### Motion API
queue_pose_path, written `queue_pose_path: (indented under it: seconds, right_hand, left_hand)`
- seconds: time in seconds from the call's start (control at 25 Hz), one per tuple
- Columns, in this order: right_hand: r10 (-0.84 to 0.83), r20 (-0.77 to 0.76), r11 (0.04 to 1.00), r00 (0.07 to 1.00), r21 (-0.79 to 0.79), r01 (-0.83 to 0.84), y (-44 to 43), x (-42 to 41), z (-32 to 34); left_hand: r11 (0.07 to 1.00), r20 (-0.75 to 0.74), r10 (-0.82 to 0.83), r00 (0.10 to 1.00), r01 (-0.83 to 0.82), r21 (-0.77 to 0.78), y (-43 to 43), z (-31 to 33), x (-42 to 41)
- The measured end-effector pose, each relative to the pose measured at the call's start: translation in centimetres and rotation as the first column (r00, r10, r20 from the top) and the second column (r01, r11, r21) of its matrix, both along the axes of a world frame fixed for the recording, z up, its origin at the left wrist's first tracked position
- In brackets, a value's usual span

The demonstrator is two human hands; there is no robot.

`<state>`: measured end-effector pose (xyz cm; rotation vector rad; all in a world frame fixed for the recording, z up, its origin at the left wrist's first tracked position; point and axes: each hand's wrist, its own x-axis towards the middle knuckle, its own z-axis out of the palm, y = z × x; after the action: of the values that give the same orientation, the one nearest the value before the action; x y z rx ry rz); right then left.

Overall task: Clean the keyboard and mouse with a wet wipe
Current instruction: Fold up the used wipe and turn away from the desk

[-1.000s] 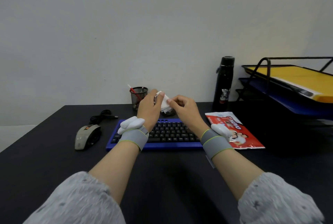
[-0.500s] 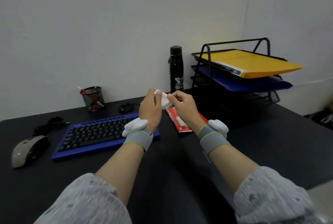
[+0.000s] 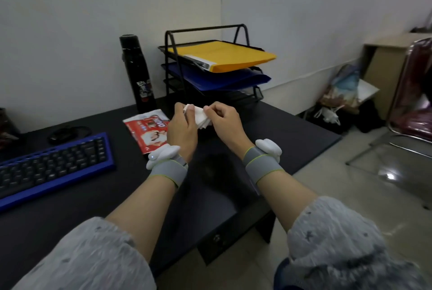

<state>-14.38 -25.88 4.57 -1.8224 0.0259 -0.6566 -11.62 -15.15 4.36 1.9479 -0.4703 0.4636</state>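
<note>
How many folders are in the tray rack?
2: a yellow folder on the top tier, a blue folder on the tier below. The lowest tier is too dark to tell.

White lettering on the red wet-wipe pack (image 3: 149, 129) – upside down, too blurred to read; the black bottle (image 3: 138, 72) sticker – illegible.

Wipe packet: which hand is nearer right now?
Left. The left hand is just right of the red wipe packet; the right hand is farther right, across the white wipe both hold.
</note>
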Motion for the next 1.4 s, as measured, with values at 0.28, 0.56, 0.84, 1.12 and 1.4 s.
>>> queue_pose_path:
  seconds: [0.28,0.56,0.84,1.12,1.4]
  right_hand:
    - [-0.225,0.020,0.973,0.974,-0.042,0.225,-7.1,-5.8,-2.0]
    - [-0.356,-0.007,0.934,0.934,-0.011,0.356,-12.3,-10.9,-4.9]
    - [-0.411,-0.051,0.910,0.910,0.036,0.413,-15.6,-15.5,-8.4]
    - [-0.467,-0.109,0.879,0.878,0.049,0.474,-17.3,-19.1,-11.6]
    - [-0.449,-0.253,0.888,0.857,-0.022,0.459,-17.9,-22.4,-15.8]
  left_hand:
    - [0.988,-0.064,-0.156,0.986,0.154,-0.029,-7.9,-2.2,-4.6]
    - [0.961,-0.144,-0.274,0.951,0.277,0.005,-13.6,-3.8,-9.4]
    - [0.934,-0.172,-0.337,0.926,0.352,0.061,-16.7,-6.4,-13.5]
    - [0.921,-0.159,-0.361,0.919,0.378,0.096,-18.7,-9.0,-16.6]
    - [0.876,-0.379,-0.385,0.842,0.463,0.138,-18.6,-13.7,-18.4]
